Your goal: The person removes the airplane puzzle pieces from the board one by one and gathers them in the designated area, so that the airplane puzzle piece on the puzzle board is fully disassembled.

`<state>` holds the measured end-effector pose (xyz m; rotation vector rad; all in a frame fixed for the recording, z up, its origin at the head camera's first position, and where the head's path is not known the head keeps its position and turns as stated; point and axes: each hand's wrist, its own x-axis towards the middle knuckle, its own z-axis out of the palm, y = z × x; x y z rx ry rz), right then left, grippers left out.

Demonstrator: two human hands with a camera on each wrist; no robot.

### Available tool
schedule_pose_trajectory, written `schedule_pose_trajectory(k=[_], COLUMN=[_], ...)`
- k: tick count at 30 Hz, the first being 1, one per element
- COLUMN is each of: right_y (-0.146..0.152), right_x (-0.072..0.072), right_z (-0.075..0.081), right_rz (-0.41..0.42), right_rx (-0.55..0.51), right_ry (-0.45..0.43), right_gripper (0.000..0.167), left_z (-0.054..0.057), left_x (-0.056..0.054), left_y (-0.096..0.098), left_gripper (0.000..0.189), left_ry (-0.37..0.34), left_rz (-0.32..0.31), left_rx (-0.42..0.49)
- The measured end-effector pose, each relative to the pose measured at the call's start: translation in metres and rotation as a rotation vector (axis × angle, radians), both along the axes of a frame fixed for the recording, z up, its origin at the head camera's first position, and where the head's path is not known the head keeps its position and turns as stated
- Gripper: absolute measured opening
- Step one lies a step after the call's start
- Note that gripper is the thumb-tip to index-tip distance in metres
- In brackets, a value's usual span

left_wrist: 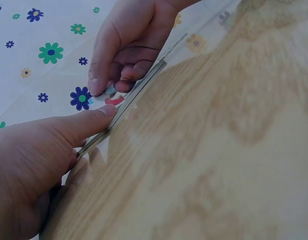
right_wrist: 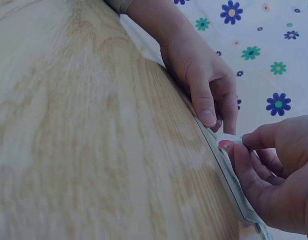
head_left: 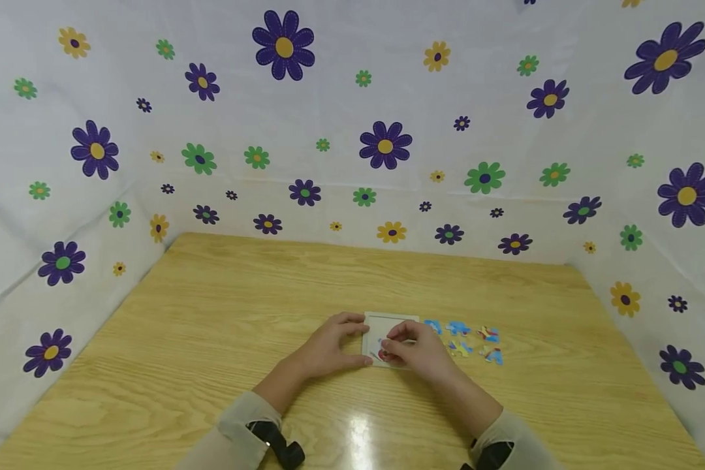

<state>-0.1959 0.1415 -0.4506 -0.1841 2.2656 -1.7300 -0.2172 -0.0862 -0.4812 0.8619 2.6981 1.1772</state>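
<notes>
A small pale puzzle tray (head_left: 388, 314) with a raised rim lies on the wooden table. At its left side my left hand (head_left: 329, 349) grips the rim, thumb at the near corner and fingertips by the far corner. My right hand (head_left: 425, 352), over the tray's right part, pinches a puzzle piece (right_wrist: 226, 143) with red and white on it between thumb and index finger. That piece is low over the tray's near left area, partly hidden by the fingers. The left thumb (left_wrist: 106, 111) lies on the rim close to the piece in the left wrist view.
Several loose jigsaw pieces (head_left: 459, 328), blue, yellow and red, lie right of the tray, close to the right hand. The wooden table (head_left: 241, 294) ends against a white cloth (head_left: 329, 104) printed with flowers, at the back and both sides.
</notes>
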Motion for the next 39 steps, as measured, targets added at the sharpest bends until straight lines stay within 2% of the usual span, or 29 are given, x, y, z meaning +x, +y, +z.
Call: schedule_pose_trajectory(k=[4,8,14,17,21,24,29,33,39], right_y=[0.009,0.016,0.025,0.029,0.035,0.043,0.056,0.064,0.072], right_x=[0.000,0.002,0.006,0.008,0.010,0.011,0.014,0.016,0.020], right_z=[0.003,0.005,0.007,0.009,0.010,0.010,0.013,0.014,0.014], right_rz=[0.022,0.060,0.061,0.065,0.063,0.076,0.086,0.060,0.027], right_rx=[0.028,-0.024,-0.077,-0.046,0.048,0.030,-0.072,-0.056,0.033], right_ry=[0.017,-0.030,-0.097,-0.093,-0.058,-0.055,-0.088,-0.081,-0.043], right_gripper=[0.021,0.029,0.033,0.033,0.032,0.033,0.037,0.037,0.032], left_z=[0.001,0.002,0.000,-0.001,-0.001,-0.001,0.000,0.002,0.002], left_x=[0.000,0.001,0.001,0.000,-0.001,-0.001,-0.001,0.000,0.002], left_y=[0.002,0.002,0.001,0.002,0.002,0.003,0.002,0.001,0.000], left_gripper=[0.062,0.062,0.061,0.061,0.061,0.062,0.062,0.063,0.063], left_ry=[-0.016,-0.024,-0.018,-0.014,-0.012,-0.015,-0.023,-0.031,-0.045], left_rz=[-0.001,0.005,0.010,0.010,0.009,0.008,0.008,0.009,0.011], left_rx=[-0.002,-0.013,-0.022,-0.030,-0.034,-0.035,-0.039,-0.037,-0.033])
